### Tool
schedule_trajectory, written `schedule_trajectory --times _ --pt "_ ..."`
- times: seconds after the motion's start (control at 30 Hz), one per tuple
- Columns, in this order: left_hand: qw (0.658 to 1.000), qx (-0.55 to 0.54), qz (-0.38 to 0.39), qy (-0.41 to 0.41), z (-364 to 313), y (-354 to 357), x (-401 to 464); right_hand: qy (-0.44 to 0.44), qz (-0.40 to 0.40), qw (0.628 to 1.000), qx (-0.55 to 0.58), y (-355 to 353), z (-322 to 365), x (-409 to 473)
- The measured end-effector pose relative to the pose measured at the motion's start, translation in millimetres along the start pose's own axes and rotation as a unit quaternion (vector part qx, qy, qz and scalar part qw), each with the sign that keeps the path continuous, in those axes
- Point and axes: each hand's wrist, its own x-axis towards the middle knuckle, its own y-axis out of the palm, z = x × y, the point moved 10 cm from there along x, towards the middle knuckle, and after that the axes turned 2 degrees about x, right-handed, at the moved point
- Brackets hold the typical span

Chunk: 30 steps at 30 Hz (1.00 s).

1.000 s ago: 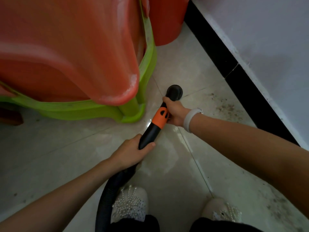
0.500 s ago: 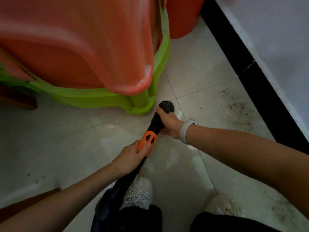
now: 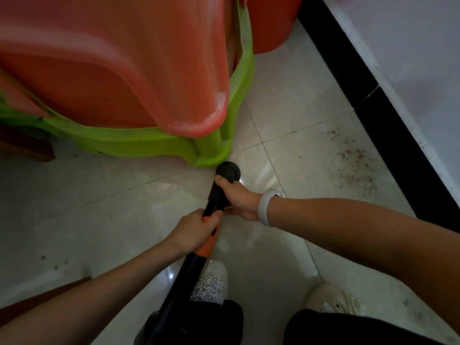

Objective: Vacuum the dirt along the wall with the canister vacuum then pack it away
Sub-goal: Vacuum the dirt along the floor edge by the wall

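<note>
The nozzle (image 3: 227, 171) has been drawn back toward the green stool (image 3: 211, 158); left hand (image 3: 193, 232) and right hand (image 3: 237, 197) are clenched round the wand (image 3: 216, 197). Dirt (image 3: 353, 165) at right remains unvacuumed.

— What's underfoot?
— A pale tiled floor (image 3: 286, 115), with a patch of dirt (image 3: 353, 165) beside the black skirting.
— Anything standing on it?
— Stacked orange and green plastic stools (image 3: 149, 135).

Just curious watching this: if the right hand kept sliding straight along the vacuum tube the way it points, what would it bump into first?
Probably the round black nozzle head just ahead of the right hand; beyond that, the green stool's foot, though depth is unclear.
</note>
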Motion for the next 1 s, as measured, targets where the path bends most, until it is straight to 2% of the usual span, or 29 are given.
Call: schedule_trajectory --times 0.13,0.27,0.33,0.43,0.5,0.57,0.83,1.0 --pt "0.998 0.004 -0.007 0.059 -41.4 -1.8 7.5 -0.039 -0.084 0.995 0.042 -45.6 30.5 1.1" --pt "0.98 -0.152 0.102 0.083 -64.5 27.6 2.0 -0.08 -0.168 0.976 0.115 -101.9 54.4 -3.7" --pt "0.979 -0.123 0.118 0.113 -71.0 33.4 1.4 -0.1 -0.22 0.958 0.156 -132.8 60.9 -10.0" --pt "0.98 -0.034 0.131 0.145 -70.4 40.4 3.4 -0.081 -0.281 0.939 0.18 -171.1 38.0 -23.1" --pt "0.976 0.048 0.129 0.17 -64.5 46.3 2.9 -0.059 -0.274 0.944 0.174 -175.7 15.8 -27.6" --pt "0.974 0.08 0.113 0.181 -56.7 47.8 4.0 -0.052 -0.249 0.947 0.195 -170.6 5.0 -26.5" --pt "0.985 0.064 -0.01 0.159 -62.4 14.5 13.7 -0.075 -0.149 0.954 0.25 -98.3 33.9 -16.4" --pt "0.989 0.069 -0.022 0.132 -38.0 -2.0 -5.0 -0.065 -0.096 0.957 0.265 -66.9 27.5 -14.8"
